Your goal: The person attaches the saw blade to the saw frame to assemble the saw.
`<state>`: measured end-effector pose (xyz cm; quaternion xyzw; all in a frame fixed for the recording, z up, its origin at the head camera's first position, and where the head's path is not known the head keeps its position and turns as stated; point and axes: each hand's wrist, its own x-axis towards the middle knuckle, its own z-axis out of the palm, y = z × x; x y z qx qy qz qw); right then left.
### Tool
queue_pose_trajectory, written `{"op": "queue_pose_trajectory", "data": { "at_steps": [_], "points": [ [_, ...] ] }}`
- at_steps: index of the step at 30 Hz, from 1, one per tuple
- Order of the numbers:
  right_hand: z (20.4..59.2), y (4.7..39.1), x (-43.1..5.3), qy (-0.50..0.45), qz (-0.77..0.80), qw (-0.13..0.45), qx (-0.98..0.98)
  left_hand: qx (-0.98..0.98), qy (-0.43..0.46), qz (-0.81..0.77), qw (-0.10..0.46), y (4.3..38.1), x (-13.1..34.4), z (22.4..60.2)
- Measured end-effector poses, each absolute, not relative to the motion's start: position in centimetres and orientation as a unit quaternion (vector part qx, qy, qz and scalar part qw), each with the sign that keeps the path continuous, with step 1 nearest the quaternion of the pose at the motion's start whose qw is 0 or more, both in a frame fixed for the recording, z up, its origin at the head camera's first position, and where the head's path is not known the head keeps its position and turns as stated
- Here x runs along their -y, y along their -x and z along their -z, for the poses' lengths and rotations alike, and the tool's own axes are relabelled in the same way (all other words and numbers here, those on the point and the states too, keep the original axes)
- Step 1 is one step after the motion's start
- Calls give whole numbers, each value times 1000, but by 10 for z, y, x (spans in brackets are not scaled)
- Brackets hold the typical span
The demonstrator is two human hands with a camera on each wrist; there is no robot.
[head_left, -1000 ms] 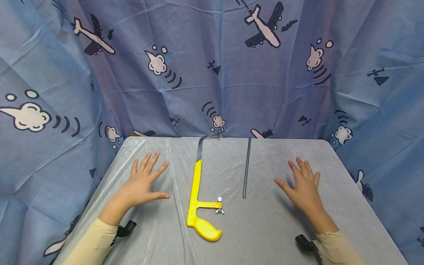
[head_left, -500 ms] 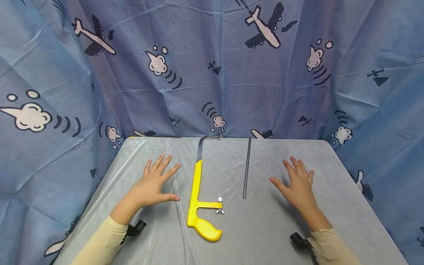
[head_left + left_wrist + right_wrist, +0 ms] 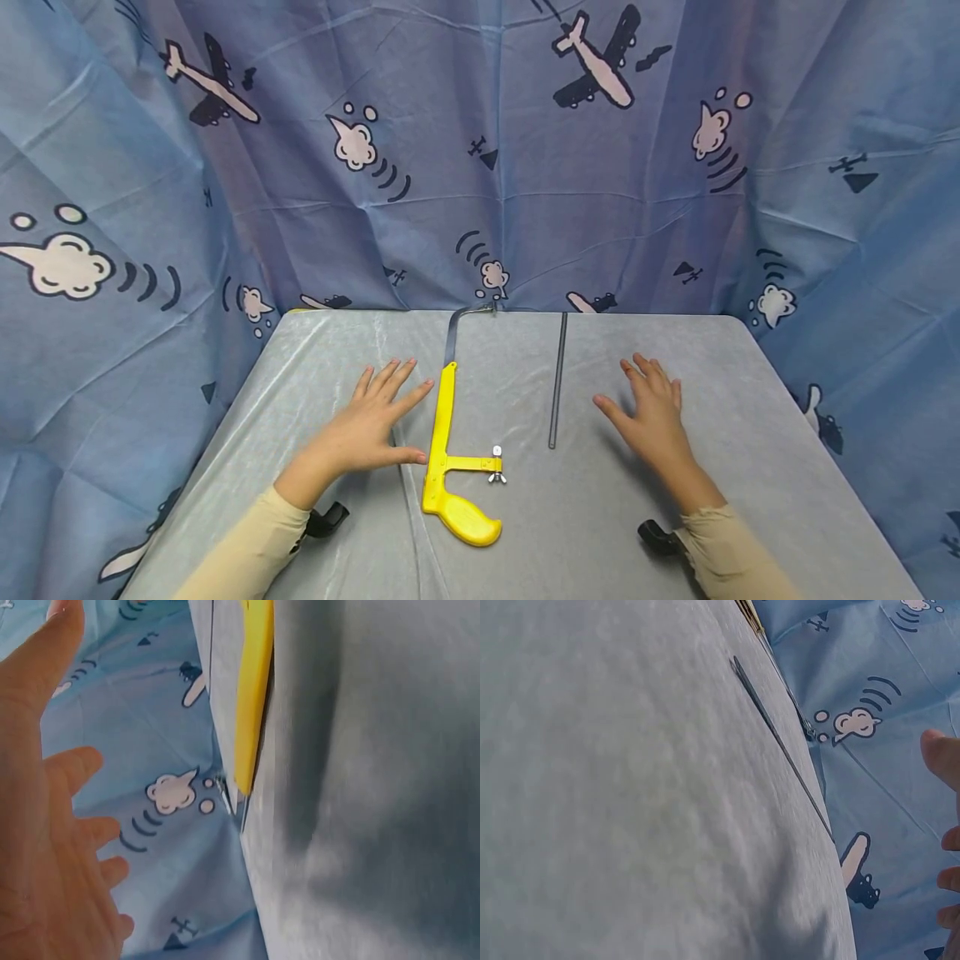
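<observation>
Head view: a yellow hacksaw (image 3: 439,433) lies left of centre on the grey-covered table (image 3: 540,533), handle (image 3: 470,519) toward the bottom; a dark rod (image 3: 557,383) lies right of centre. The left hand (image 3: 367,429) is left of centre, fingers spread loose, thumb tip near the hacksaw. Right of centre, the right hand (image 3: 651,421) is likewise spread, apart from the rod. The curtain (image 3: 420,83) bears printed planes and clouds.

Left wrist view: fingers extended at left, hacksaw upper centre.

Right wrist view: fingertips at the right edge, rod slanting down from upper centre.
</observation>
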<state>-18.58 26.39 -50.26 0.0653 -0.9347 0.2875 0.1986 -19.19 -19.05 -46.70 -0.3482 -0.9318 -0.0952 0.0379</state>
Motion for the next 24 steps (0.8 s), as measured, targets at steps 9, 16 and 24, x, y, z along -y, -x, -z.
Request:
{"op": "queue_pose_trajectory", "data": {
  "at_steps": [9,16,24],
  "points": [
    [506,190,-255,-61,-290,193,935,930,352,98,33,189,171,484],
    [507,191,-252,-63,-285,188,938,927,360,106,7,189,162,485],
    [508,193,-250,-66,-271,172,945,919,383,89,-24,190,147,485]
  ]
}}
